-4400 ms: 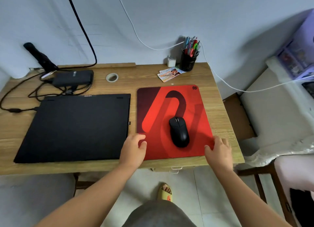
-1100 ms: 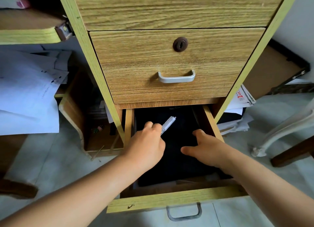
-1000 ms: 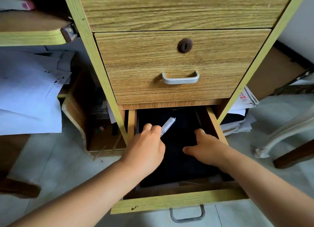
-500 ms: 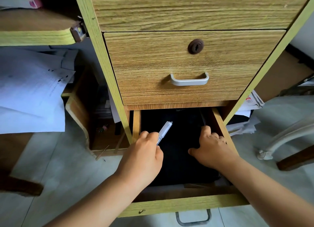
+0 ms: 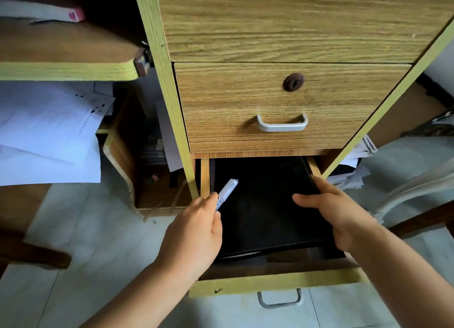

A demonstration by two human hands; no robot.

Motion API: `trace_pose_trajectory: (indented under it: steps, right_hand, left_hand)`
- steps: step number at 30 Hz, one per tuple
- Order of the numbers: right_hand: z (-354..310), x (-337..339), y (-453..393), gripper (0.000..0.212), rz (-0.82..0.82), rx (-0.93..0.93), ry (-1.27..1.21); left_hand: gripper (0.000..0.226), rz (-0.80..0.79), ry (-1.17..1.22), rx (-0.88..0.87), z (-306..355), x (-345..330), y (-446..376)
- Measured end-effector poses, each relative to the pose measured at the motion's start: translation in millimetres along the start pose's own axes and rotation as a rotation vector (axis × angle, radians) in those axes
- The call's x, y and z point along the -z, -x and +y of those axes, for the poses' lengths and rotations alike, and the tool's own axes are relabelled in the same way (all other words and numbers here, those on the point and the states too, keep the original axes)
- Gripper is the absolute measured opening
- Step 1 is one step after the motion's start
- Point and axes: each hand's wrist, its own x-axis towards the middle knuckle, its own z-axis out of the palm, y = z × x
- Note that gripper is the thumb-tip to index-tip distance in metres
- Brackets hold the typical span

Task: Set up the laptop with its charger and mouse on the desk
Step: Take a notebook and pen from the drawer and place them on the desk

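Open bottom drawer (image 5: 275,282) at 6 o'clock, holding a flat black case (image 5: 265,209). Left hand (image 5: 194,234) pinches a white pen (image 5: 227,190) pointing toward 1 o'clock; right hand (image 5: 336,209) grasps the case's 3 o'clock edge. Closed, keyholed drawer (image 5: 282,106) above.

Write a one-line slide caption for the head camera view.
Left hand holds a clear white pen while right hand grips a flat black case inside the open bottom wooden drawer.

Head cam, close, looking down at drawer (image 5: 275,282).
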Motion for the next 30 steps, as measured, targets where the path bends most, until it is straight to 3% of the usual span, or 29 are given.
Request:
trace_pose_trajectory:
  steps: [8, 18, 20, 24, 30]
  right_hand:
    - [-54.3, 7.2, 81.9, 0.024, 0.045, -0.31, -0.139]
    - [-148.7, 33.0, 255.4, 0.03, 0.095, -0.447, -0.289]
    - [-172.5, 41.5, 291.7, 0.03, 0.097, -0.451, -0.301]
    - [-208.5, 63.3, 349.3, 0.031, 0.116, -0.415, -0.297]
    - [-268.6, 101.3, 414.5, 0.035, 0.117, -0.157, -0.309]
  left_hand:
    - [0.033, -0.079, 0.062, 0.101, 42.4, 80.5, 18.5]
    - [0.01, -0.405, 0.294, 0.379, 167.4, 247.6, 59.6]
    - [0.005, -0.454, 0.324, 0.374, 196.9, 275.4, 69.8]
    - [0.016, -0.467, 0.311, 0.287, 245.3, 310.8, 85.0]
    - [0.012, -0.38, 0.424, 0.15, 307.7, 353.1, 92.3]
